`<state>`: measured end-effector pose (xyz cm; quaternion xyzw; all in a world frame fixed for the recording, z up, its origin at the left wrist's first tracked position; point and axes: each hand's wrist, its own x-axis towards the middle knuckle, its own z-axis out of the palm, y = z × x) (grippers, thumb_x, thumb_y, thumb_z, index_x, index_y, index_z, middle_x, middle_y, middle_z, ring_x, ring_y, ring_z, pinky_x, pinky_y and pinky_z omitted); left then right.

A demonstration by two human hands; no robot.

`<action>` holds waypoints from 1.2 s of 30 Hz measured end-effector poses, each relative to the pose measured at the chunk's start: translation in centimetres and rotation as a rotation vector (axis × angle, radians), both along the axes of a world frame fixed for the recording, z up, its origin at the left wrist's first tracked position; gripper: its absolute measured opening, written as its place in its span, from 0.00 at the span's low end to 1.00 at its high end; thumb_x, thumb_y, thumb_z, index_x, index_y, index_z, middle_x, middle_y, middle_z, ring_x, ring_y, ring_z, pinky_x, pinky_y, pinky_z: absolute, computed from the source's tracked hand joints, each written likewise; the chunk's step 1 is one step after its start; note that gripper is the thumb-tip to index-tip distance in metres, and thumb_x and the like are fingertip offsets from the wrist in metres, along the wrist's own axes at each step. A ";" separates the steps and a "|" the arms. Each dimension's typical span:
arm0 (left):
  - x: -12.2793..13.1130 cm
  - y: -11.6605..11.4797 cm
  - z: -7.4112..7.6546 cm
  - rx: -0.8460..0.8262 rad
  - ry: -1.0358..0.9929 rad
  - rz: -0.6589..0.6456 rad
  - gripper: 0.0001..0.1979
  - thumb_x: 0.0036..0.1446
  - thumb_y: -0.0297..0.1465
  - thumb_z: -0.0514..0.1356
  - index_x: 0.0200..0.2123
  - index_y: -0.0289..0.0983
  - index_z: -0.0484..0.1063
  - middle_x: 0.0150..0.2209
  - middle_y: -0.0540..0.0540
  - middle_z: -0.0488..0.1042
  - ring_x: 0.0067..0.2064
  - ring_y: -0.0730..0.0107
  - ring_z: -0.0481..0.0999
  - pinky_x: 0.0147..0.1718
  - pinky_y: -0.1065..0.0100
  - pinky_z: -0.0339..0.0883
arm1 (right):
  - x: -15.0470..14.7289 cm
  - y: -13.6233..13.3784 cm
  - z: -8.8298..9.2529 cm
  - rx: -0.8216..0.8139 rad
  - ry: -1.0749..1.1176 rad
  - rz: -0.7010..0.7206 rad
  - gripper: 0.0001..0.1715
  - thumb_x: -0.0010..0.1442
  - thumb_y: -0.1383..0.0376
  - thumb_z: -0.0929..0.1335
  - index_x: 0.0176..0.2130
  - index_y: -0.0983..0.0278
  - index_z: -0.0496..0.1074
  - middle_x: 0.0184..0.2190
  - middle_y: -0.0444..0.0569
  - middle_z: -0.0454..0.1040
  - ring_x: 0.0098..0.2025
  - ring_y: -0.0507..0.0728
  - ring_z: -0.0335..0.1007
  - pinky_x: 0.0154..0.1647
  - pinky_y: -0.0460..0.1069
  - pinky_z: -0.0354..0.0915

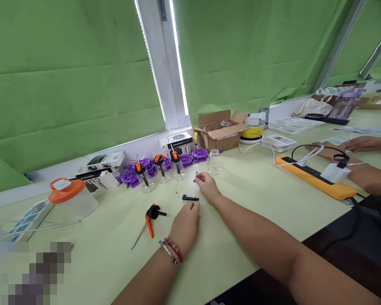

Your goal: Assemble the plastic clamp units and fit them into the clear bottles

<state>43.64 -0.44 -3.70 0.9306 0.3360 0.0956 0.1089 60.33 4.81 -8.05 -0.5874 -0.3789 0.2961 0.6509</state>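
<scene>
My right hand (207, 185) is curled above the pale green table (241, 220), pinching a tiny metal part (197, 173) between thumb and fingertips. My left hand (186, 224), with bracelets on the wrist, rests knuckles-up with fingers curled, just behind a small black rod (189, 198). Whether anything is inside it is hidden. An orange-and-black pump piece with a metal stem (150, 222) lies to the left of that hand. A row of small clear jars with orange-black pump tops (160, 169) stands further back, next to an open clear jar (213, 163).
Purple round parts (197, 154), small boxes (103, 163), a cardboard box (220, 129) and a yellow bowl (252, 132) line the back. A jar with an orange lid (70, 197) sits left. Another person's arms (365, 165) rest near an orange power strip (314, 180) at right.
</scene>
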 end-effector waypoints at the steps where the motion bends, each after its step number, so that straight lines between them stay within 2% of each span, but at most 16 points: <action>1: 0.6 0.3 -0.1 -0.016 0.002 0.052 0.16 0.57 0.24 0.49 0.46 0.39 0.69 0.44 0.42 0.71 0.43 0.63 0.72 0.38 0.66 0.65 | 0.0 -0.1 0.1 -0.003 0.002 0.005 0.10 0.52 0.59 0.64 0.34 0.62 0.63 0.32 0.48 0.73 0.38 0.55 0.69 0.38 0.49 0.63; 3: 1.6 1.3 -0.3 -0.050 -0.012 0.174 0.14 0.56 0.24 0.51 0.43 0.39 0.72 0.42 0.42 0.72 0.40 0.63 0.73 0.37 0.67 0.64 | 0.0 -0.2 0.3 -0.012 0.005 0.014 0.11 0.52 0.59 0.64 0.34 0.63 0.63 0.32 0.48 0.73 0.37 0.55 0.69 0.38 0.49 0.63; 5: 2.0 2.1 -0.5 -0.062 -0.016 0.227 0.11 0.55 0.25 0.53 0.37 0.38 0.74 0.39 0.43 0.74 0.38 0.63 0.73 0.35 0.66 0.63 | 0.0 -0.2 0.4 -0.025 0.003 0.026 0.11 0.52 0.59 0.64 0.34 0.63 0.63 0.32 0.48 0.74 0.37 0.55 0.69 0.37 0.49 0.63; 8: 2.1 2.8 -0.7 -0.063 -0.017 0.239 0.09 0.54 0.26 0.54 0.32 0.39 0.75 0.36 0.45 0.75 0.37 0.64 0.73 0.34 0.67 0.62 | 0.1 -0.1 0.4 -0.049 -0.017 0.046 0.11 0.52 0.59 0.63 0.35 0.63 0.63 0.33 0.48 0.74 0.36 0.55 0.69 0.37 0.49 0.62; 14: 2.1 3.0 -0.8 -0.059 -0.004 0.270 0.08 0.55 0.28 0.55 0.31 0.39 0.75 0.36 0.45 0.76 0.37 0.65 0.74 0.33 0.68 0.61 | 0.9 -0.2 0.7 -0.147 -0.134 0.122 0.09 0.51 0.62 0.65 0.33 0.64 0.66 0.32 0.47 0.72 0.33 0.53 0.67 0.33 0.47 0.62; 20: 1.9 3.2 -0.8 -0.052 0.034 0.327 0.06 0.54 0.30 0.57 0.27 0.38 0.72 0.31 0.46 0.75 0.32 0.65 0.73 0.25 0.69 0.55 | 1.2 -2.2 2.6 -0.242 -0.364 0.338 0.05 0.44 0.69 0.69 0.28 0.65 0.71 0.24 0.43 0.70 0.26 0.50 0.63 0.27 0.44 0.58; 25: 1.8 4.1 0.5 0.014 0.024 0.398 0.08 0.59 0.31 0.53 0.31 0.37 0.70 0.35 0.43 0.74 0.35 0.63 0.73 0.27 0.68 0.55 | 0.7 -3.2 3.3 -0.244 -0.592 0.452 0.07 0.42 0.74 0.68 0.26 0.64 0.72 0.23 0.42 0.70 0.24 0.49 0.61 0.24 0.43 0.54; 30: 3.1 7.1 2.6 0.030 0.023 0.442 0.09 0.59 0.31 0.52 0.34 0.36 0.71 0.37 0.40 0.75 0.38 0.62 0.74 0.29 0.68 0.57 | 1.0 -2.8 3.2 -0.197 -0.803 0.461 0.11 0.44 0.75 0.66 0.30 0.64 0.73 0.25 0.43 0.72 0.26 0.49 0.63 0.26 0.43 0.55; 33: 4.3 8.9 2.8 -0.037 0.053 0.404 0.07 0.56 0.32 0.56 0.31 0.38 0.73 0.33 0.43 0.76 0.36 0.64 0.74 0.28 0.69 0.57 | 1.5 -2.4 3.0 -0.188 -0.827 0.433 0.11 0.45 0.75 0.66 0.31 0.64 0.74 0.27 0.44 0.73 0.27 0.50 0.64 0.27 0.43 0.56; 36: 5.1 10.0 2.4 -0.093 0.085 0.352 0.04 0.52 0.32 0.60 0.30 0.38 0.75 0.32 0.45 0.77 0.34 0.66 0.74 0.27 0.70 0.58 | 2.0 -2.1 2.6 -0.170 -0.849 0.394 0.11 0.46 0.75 0.66 0.30 0.63 0.74 0.28 0.44 0.74 0.29 0.50 0.64 0.28 0.43 0.55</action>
